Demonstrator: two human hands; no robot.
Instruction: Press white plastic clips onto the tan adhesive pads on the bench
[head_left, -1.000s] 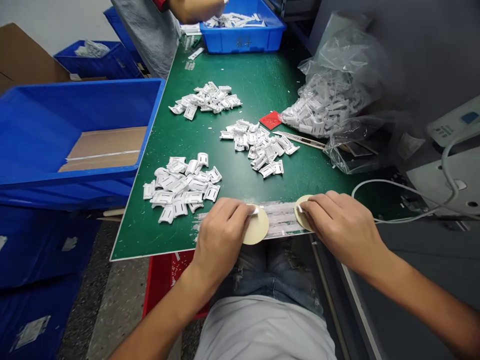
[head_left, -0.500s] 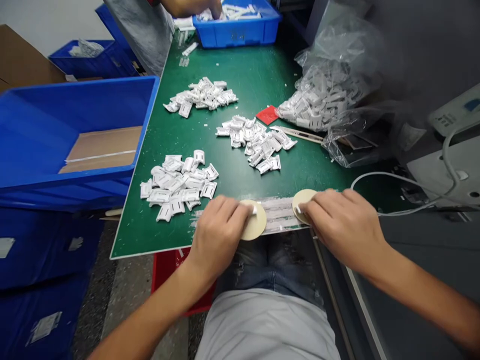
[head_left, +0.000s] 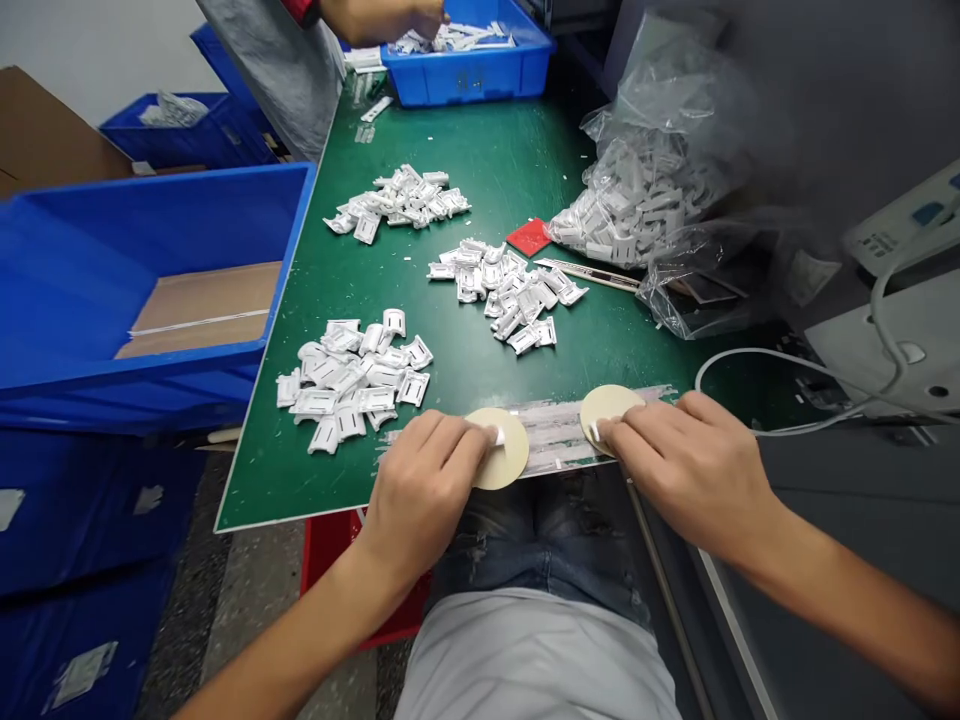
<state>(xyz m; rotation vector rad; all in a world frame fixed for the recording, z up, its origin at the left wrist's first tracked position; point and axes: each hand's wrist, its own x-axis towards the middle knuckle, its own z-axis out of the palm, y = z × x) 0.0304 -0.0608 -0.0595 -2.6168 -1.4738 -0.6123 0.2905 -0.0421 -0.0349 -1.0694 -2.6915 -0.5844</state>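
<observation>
Two round cream discs, which look like sanding discs, lie on a streaked greyish strip [head_left: 551,430] along the table's front edge. My left hand [head_left: 424,480] is closed, pinching a small white plastic piece [head_left: 499,436] against the left disc [head_left: 506,465]. Over the right disc [head_left: 607,402], my right hand [head_left: 679,455] pinches another small white plastic piece [head_left: 597,431]. Fingers hide most of both pieces. Beyond my left hand sits a heap of white curved plastic parts [head_left: 352,375], with a second heap [head_left: 510,290] at mid-table and a third [head_left: 401,200] farther back.
The green table [head_left: 330,270] also bears a red square [head_left: 529,237], a cutter knife [head_left: 589,274] and a clear bag of white parts [head_left: 630,200]. A co-worker's hand [head_left: 382,18] is over a blue bin [head_left: 469,80]. A large blue crate [head_left: 150,365] stands left; a white cable [head_left: 795,430] lies right.
Both hands have slid the white pieces slightly toward me over the discs. The view has shifted a little. The co-worker's hand has moved slightly at the blue bin.
</observation>
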